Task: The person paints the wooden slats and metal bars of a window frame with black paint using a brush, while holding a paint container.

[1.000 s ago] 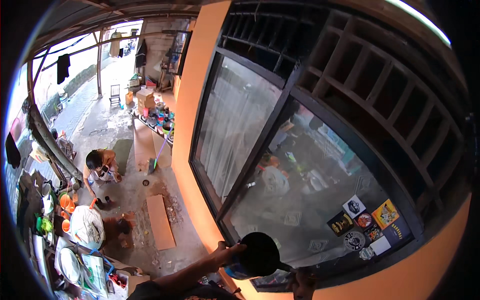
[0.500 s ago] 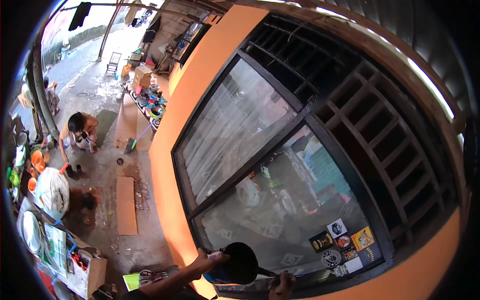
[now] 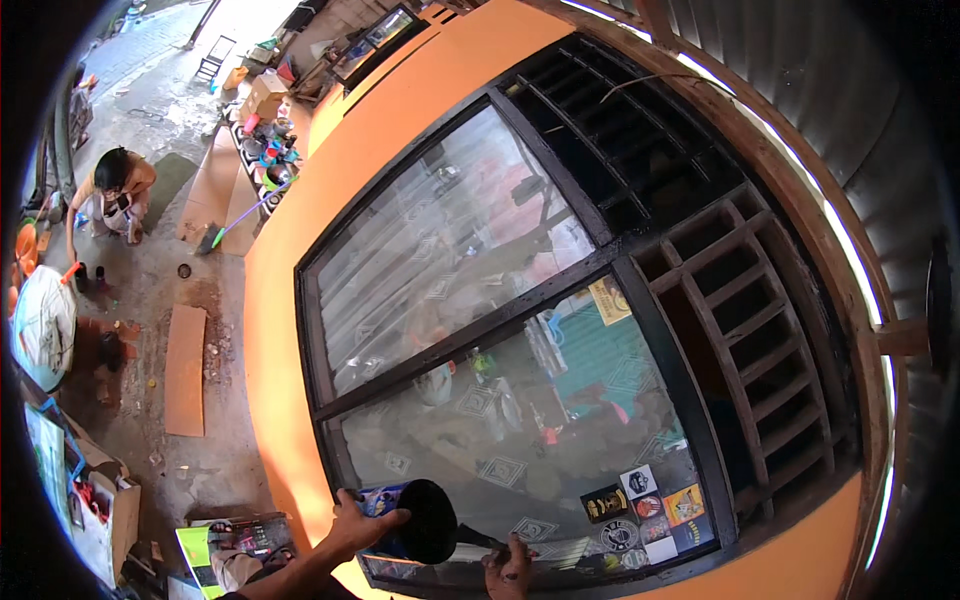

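My left hand [image 3: 362, 528] is closed round a round can [image 3: 430, 522] with a blue printed side and a dark inside. The can is tilted, its open mouth facing right. Just right of it, my right hand [image 3: 508, 570] grips a thin dark tool, apparently a paintbrush [image 3: 478, 537], whose dark head is by the can's rim. Both hands are low in front of a large window [image 3: 440, 390] with a black frame [image 3: 460, 345]. Several stickers [image 3: 640, 515] are on the lower pane, right of my right hand.
An orange wall [image 3: 275, 370] surrounds the window, with a dark slatted grille [image 3: 765, 340] at right. A person [image 3: 118, 195] crouches on the floor at far left. Cardboard [image 3: 186, 370], a broom [image 3: 212, 238], a pale sack [image 3: 45, 325] and a cardboard box [image 3: 118, 515] lie leftward.
The view has swung, so the window and floor things appear further left. The can's mouth now faces further right. Both hands keep their holds.
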Motion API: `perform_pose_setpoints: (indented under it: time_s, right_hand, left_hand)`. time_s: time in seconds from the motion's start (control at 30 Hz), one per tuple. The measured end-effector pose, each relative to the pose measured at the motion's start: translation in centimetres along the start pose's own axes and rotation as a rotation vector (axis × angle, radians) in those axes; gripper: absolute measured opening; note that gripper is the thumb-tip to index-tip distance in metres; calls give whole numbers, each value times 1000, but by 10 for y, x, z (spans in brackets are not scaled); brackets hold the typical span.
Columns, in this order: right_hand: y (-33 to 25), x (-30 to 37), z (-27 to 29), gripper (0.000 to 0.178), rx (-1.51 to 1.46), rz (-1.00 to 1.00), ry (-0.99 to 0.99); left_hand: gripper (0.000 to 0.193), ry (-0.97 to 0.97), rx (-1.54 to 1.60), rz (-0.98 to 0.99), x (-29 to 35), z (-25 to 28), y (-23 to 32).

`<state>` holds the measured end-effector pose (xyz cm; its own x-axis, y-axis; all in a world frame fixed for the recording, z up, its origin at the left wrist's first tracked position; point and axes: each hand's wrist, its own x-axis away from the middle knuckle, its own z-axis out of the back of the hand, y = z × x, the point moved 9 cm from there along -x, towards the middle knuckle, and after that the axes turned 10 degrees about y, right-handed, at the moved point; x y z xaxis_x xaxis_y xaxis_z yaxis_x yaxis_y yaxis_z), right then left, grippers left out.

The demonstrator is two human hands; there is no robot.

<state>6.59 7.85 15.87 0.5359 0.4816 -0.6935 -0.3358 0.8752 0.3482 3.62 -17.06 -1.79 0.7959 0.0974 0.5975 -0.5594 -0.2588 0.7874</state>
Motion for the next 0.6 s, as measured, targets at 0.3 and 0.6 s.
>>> perform_pose_setpoints:
  time_s: [0.3,0.6]
  right_hand:
    - [-19,26,-80,22,-985,-1333,-322]
    - [-22,94,-145,35,-1229,-1650,-467]
  left_hand:
    - [108,144,38,-8,-42,24,-53]
    - [103,176,243,12,-62,21,-80]
